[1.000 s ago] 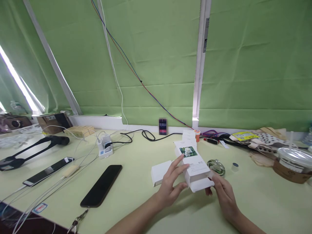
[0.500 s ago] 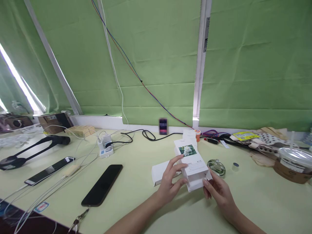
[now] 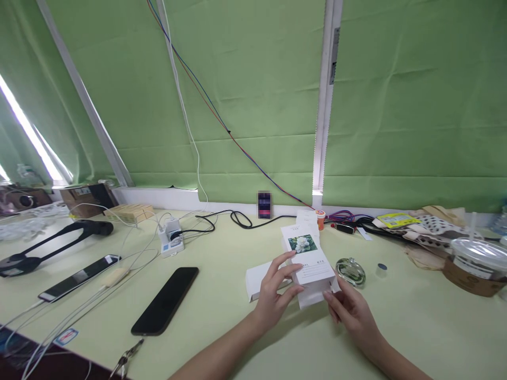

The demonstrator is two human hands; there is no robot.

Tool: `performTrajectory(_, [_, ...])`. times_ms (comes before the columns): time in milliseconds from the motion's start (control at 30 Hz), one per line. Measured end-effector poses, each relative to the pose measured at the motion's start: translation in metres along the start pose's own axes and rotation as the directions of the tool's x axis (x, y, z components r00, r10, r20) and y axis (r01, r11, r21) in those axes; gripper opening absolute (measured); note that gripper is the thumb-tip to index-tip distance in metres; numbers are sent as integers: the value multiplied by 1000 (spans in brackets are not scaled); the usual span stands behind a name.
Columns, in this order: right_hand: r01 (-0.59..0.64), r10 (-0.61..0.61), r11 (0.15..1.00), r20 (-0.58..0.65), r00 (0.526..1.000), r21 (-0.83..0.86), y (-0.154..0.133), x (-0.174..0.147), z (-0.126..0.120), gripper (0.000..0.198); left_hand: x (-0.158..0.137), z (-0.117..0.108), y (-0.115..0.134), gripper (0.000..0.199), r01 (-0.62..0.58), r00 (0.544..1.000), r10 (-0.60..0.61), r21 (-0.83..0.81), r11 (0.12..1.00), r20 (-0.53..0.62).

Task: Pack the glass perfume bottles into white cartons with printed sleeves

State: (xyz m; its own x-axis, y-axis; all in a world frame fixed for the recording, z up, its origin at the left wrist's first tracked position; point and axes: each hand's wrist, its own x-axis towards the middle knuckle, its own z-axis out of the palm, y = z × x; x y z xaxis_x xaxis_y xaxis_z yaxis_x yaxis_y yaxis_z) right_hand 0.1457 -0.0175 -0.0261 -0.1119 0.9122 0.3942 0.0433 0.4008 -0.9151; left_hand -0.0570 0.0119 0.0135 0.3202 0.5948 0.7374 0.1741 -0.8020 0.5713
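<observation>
A white paper box (image 3: 315,272) with a white flower printed on its upper face is held between my hands, its near end facing me. My left hand (image 3: 275,290) grips the box's left side, fingers on top and thumb near the lower corner. At the near right corner, my right hand (image 3: 352,309) pinches the box's edge between thumb and fingers. Partly behind my left hand lies another white carton piece (image 3: 256,278). To the right of the box rests a round clear glass bottle (image 3: 350,272), with a small grey cap-like cylinder (image 3: 381,270) beside it.
Left of my hands lie a black phone (image 3: 165,301), keys (image 3: 127,359), a second phone (image 3: 79,278) and white cables. A power strip (image 3: 171,243) stands behind them. On the right are a lidded plastic cup (image 3: 475,264), cloth bags (image 3: 439,232) and an orange tub (image 3: 320,219).
The box's near end has tipped, so the dark opening seen before is now mostly covered by its white end panel. Both hands have stayed on the box with small finger shifts.
</observation>
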Motion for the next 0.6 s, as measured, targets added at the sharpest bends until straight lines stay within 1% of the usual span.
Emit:
performTrajectory(100, [-15,15,1000,4,1000,16,-2,-2,0,52,0,0,0,31,8,1000,-8,-11,1000,-3])
performTrajectory(233, [11,-14,992,23,1000,124,-5,-5,-2,57,1,2,0,29,39,999,-41,-50,998,-32])
performTrajectory(300, [15,-14,986,-8,1000,165,-7,-4,-2,58,2,2,0,27,53,998,-55,-57,997,-38])
performTrajectory(467, [-79,98,985,-116,988,156,-5,1,-4,47,2,1,2,27,67,998,-67,-33,997,-12])
performTrajectory(600, [-134,170,975,-206,964,178,-5,4,-4,49,1,0,1,29,15,1000,-14,-33,999,20])
